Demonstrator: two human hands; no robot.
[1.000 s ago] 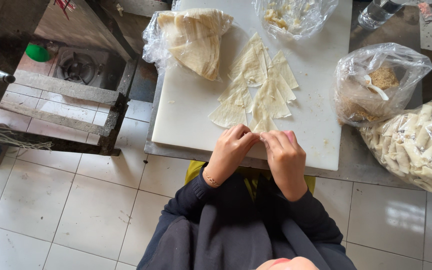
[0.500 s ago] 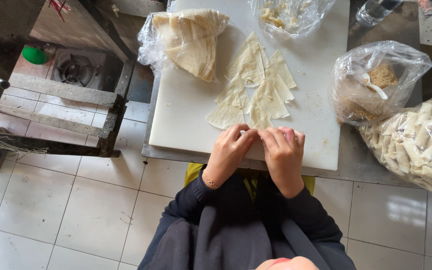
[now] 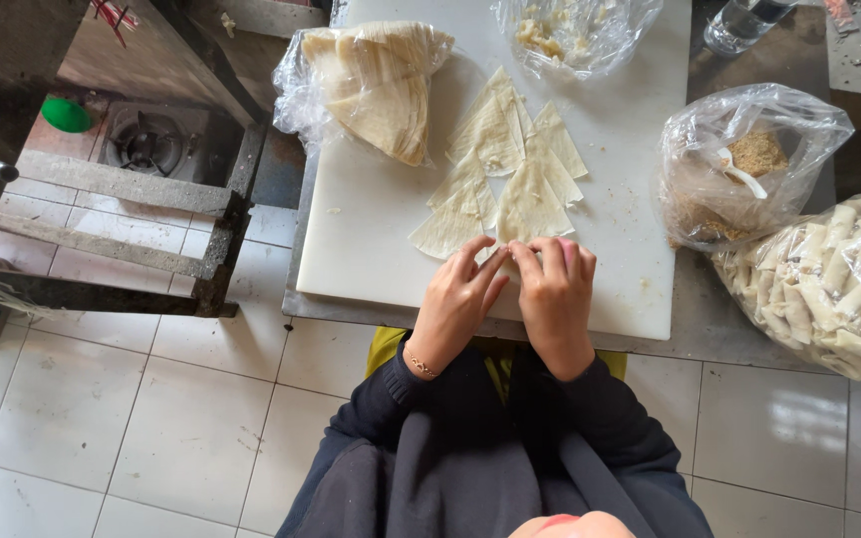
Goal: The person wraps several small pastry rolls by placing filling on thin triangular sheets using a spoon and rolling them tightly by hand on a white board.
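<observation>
From the head camera, a white cutting board (image 3: 371, 229) lies smooth and matte on a dark worktop (image 3: 819, 60), with thin, pale, dry-looking pastry triangles (image 3: 500, 169) fanned across its middle. The left hand (image 3: 455, 299) and right hand (image 3: 555, 289) sit side by side at the board's near edge, fingers (image 3: 480, 261) curled inward and pressed together, tips meeting over the near end of 1 wrapper (image 3: 530, 209); what they pinch beneath is hidden. A thin bracelet (image 3: 421, 367) circles the left wrist, and dark sleeves (image 3: 470, 448) cover both arms. A folded stack of wrappers in a clear crinkled bag (image 3: 376, 85) rests at the board's far left corner. To the right, a bag of brown crumbly filling with a white spoon (image 3: 739, 164) stands beside a bag of finished pale rolls (image 3: 829, 284). Below is a floor of pale square tiles (image 3: 102, 418), and to the left a gas burner (image 3: 146, 144) sits beside a green bowl (image 3: 65, 115).
</observation>
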